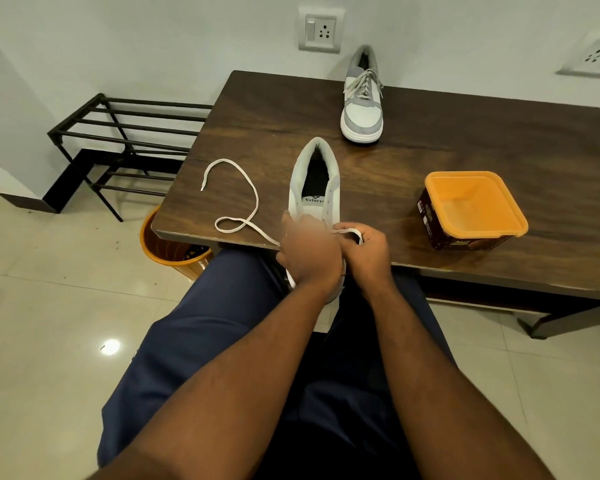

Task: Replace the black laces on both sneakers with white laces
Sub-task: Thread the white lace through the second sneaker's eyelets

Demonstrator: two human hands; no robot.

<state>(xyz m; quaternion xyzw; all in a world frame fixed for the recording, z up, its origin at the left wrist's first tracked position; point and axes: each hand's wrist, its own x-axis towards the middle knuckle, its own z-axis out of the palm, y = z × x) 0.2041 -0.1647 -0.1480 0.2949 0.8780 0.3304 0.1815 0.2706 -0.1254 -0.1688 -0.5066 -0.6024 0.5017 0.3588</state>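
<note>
Hands meet on the near sneaker (pixel 314 188) at the table (pixel 430 161) edge. Left hand (pixel 309 251) and right hand (pixel 368 247) each pinch the white lace (pixel 253 188).

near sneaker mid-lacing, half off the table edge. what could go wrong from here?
1. The near sneaker overhangs the table edge at its toe end; a hard pull by either hand could tip it off.
2. The white lace has one long tail loose on the left while the right hand shows only a short loop, so the ends may come out uneven.
3. The left hand hides the lower eyelets; one may get skipped.
</note>
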